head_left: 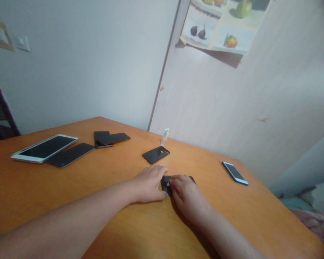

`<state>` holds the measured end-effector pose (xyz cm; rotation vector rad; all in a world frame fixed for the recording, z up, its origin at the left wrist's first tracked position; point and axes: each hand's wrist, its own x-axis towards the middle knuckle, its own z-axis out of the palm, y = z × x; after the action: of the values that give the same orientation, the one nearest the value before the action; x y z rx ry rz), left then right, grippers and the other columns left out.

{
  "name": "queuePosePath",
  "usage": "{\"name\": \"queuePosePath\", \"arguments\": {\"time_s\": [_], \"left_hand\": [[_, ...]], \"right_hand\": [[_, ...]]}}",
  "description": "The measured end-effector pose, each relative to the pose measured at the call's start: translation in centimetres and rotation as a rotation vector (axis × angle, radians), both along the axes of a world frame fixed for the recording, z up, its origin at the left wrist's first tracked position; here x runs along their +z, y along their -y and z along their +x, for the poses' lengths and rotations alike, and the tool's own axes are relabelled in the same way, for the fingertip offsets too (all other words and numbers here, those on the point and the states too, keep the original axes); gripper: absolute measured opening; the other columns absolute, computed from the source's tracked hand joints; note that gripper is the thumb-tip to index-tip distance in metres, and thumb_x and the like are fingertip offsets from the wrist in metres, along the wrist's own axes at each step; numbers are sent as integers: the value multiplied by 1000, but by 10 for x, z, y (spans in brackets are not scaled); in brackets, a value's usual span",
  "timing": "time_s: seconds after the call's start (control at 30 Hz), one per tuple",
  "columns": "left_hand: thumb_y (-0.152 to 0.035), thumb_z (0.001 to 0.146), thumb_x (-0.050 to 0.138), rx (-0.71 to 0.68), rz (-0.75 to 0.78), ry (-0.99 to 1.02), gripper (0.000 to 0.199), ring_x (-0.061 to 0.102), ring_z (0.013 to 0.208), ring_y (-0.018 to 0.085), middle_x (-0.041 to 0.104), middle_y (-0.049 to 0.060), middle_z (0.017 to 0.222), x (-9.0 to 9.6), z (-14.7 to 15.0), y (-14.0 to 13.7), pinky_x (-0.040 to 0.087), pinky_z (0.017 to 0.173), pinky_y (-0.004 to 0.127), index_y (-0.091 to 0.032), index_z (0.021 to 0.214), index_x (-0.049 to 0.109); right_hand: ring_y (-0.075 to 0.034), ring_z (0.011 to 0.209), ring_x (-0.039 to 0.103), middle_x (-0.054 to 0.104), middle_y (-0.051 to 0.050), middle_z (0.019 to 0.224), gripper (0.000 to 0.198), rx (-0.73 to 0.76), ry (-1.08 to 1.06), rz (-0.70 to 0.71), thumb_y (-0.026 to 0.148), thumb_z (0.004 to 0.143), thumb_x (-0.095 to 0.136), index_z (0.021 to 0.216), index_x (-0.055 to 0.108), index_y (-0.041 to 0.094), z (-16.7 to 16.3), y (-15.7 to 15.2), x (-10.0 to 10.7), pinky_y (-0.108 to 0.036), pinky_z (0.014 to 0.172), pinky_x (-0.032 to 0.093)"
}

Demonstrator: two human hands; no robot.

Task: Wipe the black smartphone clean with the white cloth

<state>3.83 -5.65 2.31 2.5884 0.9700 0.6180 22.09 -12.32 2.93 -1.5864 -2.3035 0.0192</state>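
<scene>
A black phone (166,184) lies flat on the wooden table in front of me, partly covered by both hands. My left hand (149,184) grips its left end, thumb on the near edge and fingers on the far edge. Over the phone's middle, my right hand (187,197) has its fingertips pressed together. A small whitish bit shows at those fingertips, too small to name. Just beyond the hands lies a black phone case (154,156) with a camera cutout. Behind the case stands a small clear bottle (165,137) with a pale green label.
To the left, a white tablet (32,158) lies beside a dark phone-like device (72,155). Farther back, a black device (113,139) rests across another one (101,134). A white phone in a blue case (235,173) lies at right. Walls border the table's far edges.
</scene>
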Motion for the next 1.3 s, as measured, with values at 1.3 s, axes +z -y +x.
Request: {"name": "queuePosePath", "arguments": {"time_s": [1.3], "left_hand": [[-49,65,68,14,-32,-20,89,48,124,34,52,15,136,1,-1,-1,41,100,43,-17,140,33]], "right_hand": [[-28,144,16,27,-5,155,52,57,82,-342,43,100,27,148,31,25,1,5,21,-63,114,5]]}}
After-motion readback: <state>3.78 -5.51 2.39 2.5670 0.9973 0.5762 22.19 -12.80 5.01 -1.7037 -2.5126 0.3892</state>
